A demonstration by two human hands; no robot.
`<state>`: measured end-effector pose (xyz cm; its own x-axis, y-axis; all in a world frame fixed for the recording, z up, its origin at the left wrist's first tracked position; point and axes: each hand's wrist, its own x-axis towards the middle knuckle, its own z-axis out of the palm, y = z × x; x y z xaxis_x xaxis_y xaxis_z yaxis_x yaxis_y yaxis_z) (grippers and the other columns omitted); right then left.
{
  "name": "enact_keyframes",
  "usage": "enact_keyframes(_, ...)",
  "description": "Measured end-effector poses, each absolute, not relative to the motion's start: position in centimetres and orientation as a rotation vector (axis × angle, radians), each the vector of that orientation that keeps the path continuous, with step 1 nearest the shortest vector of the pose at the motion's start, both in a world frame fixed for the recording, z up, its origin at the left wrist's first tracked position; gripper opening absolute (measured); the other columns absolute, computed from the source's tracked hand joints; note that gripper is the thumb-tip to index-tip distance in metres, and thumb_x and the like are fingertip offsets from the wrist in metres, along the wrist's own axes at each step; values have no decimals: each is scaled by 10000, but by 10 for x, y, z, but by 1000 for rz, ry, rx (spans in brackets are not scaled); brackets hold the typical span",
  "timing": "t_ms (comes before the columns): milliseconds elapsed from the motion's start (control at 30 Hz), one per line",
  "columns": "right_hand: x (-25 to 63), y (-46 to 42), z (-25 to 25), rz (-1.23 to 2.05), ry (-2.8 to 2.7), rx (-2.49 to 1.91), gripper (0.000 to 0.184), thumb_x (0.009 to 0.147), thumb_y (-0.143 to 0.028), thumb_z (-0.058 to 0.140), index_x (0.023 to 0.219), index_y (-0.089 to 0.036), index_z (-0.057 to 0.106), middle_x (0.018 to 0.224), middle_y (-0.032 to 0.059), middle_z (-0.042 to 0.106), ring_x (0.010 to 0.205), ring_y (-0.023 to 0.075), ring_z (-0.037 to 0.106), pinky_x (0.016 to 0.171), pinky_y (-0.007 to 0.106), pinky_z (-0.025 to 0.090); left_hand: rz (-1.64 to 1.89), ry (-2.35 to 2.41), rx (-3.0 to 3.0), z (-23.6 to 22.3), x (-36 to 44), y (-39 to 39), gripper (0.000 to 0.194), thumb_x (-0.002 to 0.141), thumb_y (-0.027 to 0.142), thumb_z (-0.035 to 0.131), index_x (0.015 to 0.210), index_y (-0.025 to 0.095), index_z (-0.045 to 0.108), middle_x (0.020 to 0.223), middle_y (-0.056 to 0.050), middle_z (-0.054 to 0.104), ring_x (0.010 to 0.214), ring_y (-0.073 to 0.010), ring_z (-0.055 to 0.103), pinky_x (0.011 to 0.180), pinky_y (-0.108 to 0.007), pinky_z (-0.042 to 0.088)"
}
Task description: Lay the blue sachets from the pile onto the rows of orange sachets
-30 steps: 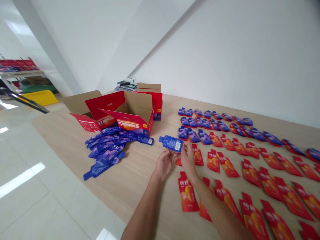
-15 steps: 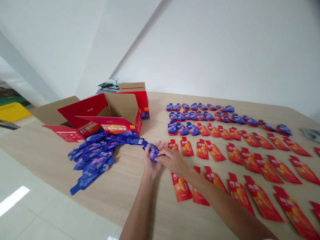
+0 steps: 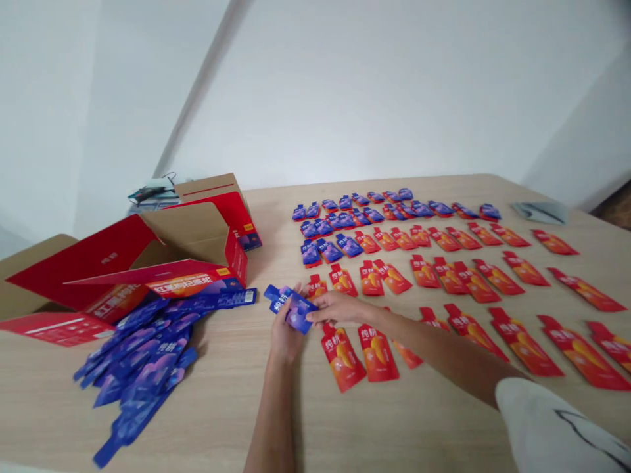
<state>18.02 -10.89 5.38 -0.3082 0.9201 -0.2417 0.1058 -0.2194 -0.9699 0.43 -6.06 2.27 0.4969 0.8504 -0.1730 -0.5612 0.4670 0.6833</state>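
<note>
A blue drink pouch (image 3: 296,312) with a narrow spout end is held above the table between my hands, its spout pointing left. My left hand (image 3: 284,338) is closed round its near side, with the thumb across the front. The fingertips of my right hand (image 3: 340,307) pinch the wide bottom end. Under and beside my right hand lie red pouches (image 3: 378,355) set out in rows. Left of my left hand is a loose, overlapping pile of blue pouches (image 3: 155,358).
An open red carton (image 3: 185,272) stands at the left with its flaps spread, and another red carton (image 3: 231,213) is behind it. Blue pouches (image 3: 349,245) lie in the far rows, several on top of red ones. A grey folded item (image 3: 541,211) lies far right.
My view has turned right, so the cartons and pile sit further left. The pouch, lying in my open left palm before, is now gripped by that hand, its printed front showing more.
</note>
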Motion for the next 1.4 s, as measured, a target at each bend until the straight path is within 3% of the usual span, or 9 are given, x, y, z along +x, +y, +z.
enact_keyframes(167, 253, -121, 68, 1427, -1121, -1359, 331, 817, -476, 795, 970, -185, 751, 812, 20, 735, 631, 105, 622, 462, 166, 366, 926, 574, 767, 12, 7, -57, 532, 931, 598, 646, 1268, 191, 706, 1275, -128, 685, 1233, -277, 588, 939, -350, 500)
enact_keyframes(400, 374, -108, 66, 921, -630, -1493, 181, 847, -329, 747, 938, -179, 700, 851, 57, 738, 672, 136, 664, 551, 215, 484, 1022, 638, 823, -1, 4, -49, 637, 897, 718, 616, 1076, 125, 764, 866, -106, 676, 788, -212, 612, 712, -296, 500)
enact_keyframes(567, 423, -95, 63, 890, -764, -1791, 175, 879, -316, 722, 836, -163, 647, 710, 28, 687, 570, 100, 577, 503, 187, 407, 1021, 639, 858, -1, 4, -48, 703, 867, 774, 603, 1022, 107, 760, 771, -90, 638, 720, -207, 572, 671, -290, 489)
enact_keyframes(767, 442, -79, 57, 945, -839, -1938, 291, 866, -352, 765, 725, -160, 598, 585, -25, 593, 472, 53, 431, 445, 159, 326, 1025, 667, 864, 2, 4, -46, 741, 806, 807, 647, 1006, 103, 764, 734, -90, 622, 691, -208, 543, 631, -289, 463)
enact_keyframes(1067, 436, -70, 44, 959, -901, -2030, 279, 931, -312, 689, 713, -150, 623, 600, -10, 594, 473, 58, 415, 436, 168, 307, 995, 705, 894, 3, 4, -46, 701, 845, 790, 603, 1014, 130, 767, 744, -88, 625, 696, -221, 536, 631, -311, 441)
enact_keyframes(1400, 437, -58, 33, 878, -886, -2076, 312, 899, -415, 729, 736, -170, 629, 513, -23, 558, 432, 69, 405, 417, 174, 319, 965, 751, 893, 1, 4, -44, 720, 802, 807, 633, 1013, 131, 761, 738, -85, 631, 702, -218, 534, 632, -303, 438)
